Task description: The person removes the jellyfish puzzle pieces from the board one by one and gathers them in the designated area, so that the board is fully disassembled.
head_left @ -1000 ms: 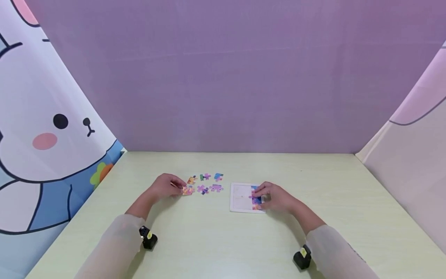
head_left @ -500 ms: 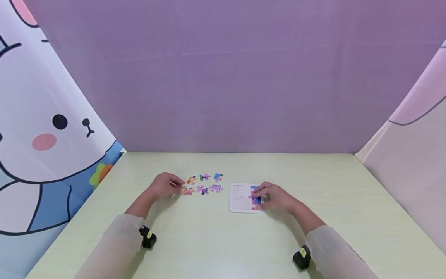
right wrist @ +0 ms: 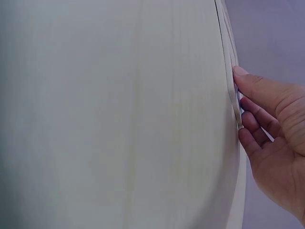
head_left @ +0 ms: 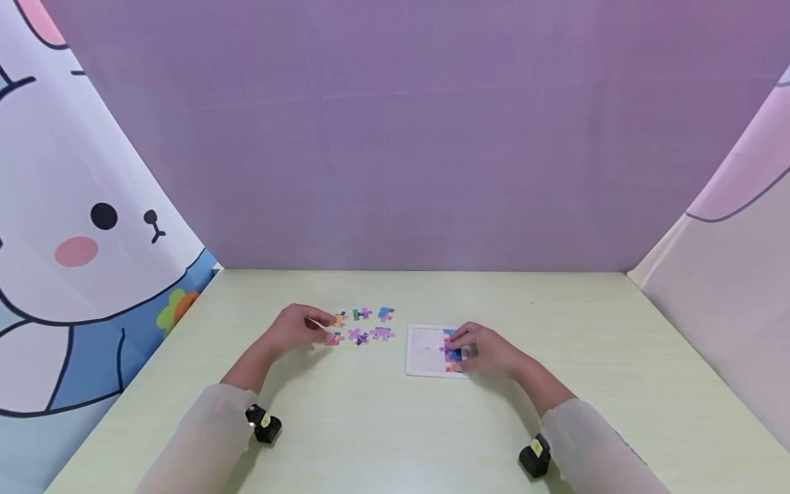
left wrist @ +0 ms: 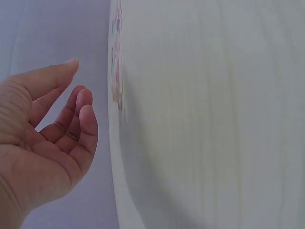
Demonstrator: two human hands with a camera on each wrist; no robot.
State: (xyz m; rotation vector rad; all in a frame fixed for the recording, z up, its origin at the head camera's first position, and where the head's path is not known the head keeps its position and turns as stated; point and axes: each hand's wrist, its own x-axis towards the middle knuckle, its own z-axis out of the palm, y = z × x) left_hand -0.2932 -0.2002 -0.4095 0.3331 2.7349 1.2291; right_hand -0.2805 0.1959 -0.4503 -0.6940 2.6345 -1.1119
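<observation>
My left hand (head_left: 297, 325) hovers at the left end of a group of jigsaw pieces, its fingers loosely bent. In the left wrist view the thumb and fingers are apart, with nothing between them. Nearest to its fingertips lie an orange piece (head_left: 340, 320) and a pink-orange piece (head_left: 335, 339). To the right is a white puzzle tray (head_left: 424, 351), with joined purple and blue pieces (head_left: 453, 356) along its right side. My right hand (head_left: 490, 350) rests on that side, its fingertips touching the pieces and rim; it partly covers them.
Other loose pieces lie in two rows left of the tray, among them a purple piece (head_left: 382, 333) and a blue-pink piece (head_left: 386, 314). The pale table (head_left: 395, 432) meets a purple backdrop (head_left: 426, 171) at the back.
My left hand has shifted slightly right, bringing its fingertips closer to the orange pieces. The right hand and the tray look unchanged.
</observation>
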